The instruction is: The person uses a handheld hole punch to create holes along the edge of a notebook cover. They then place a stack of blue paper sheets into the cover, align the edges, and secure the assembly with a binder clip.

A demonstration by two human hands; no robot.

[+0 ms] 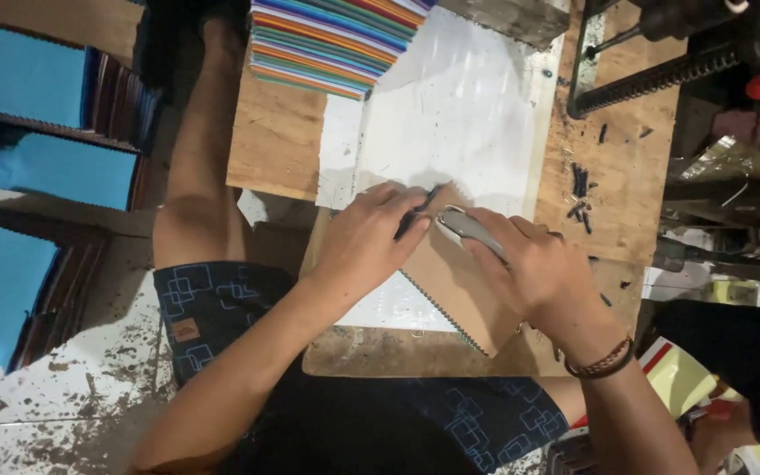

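Left hand pinches black binding strip, steadying brown spiral notebook; right hand, at 3 o'clock, grips grey plier-like tool at strip.

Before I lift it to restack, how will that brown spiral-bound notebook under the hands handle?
The brown notebook looks thin and flat, so probably light and somewhat bendy. Its coil edge may snag. The left hand and right hand press it flat.

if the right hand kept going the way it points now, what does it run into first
The right hand points up-left with a grey plier-like tool. Straight on, the tool's tip would probably first meet the left hand's fingertips, pinching a black strip at the brown notebook corner. Depth is hard to judge.
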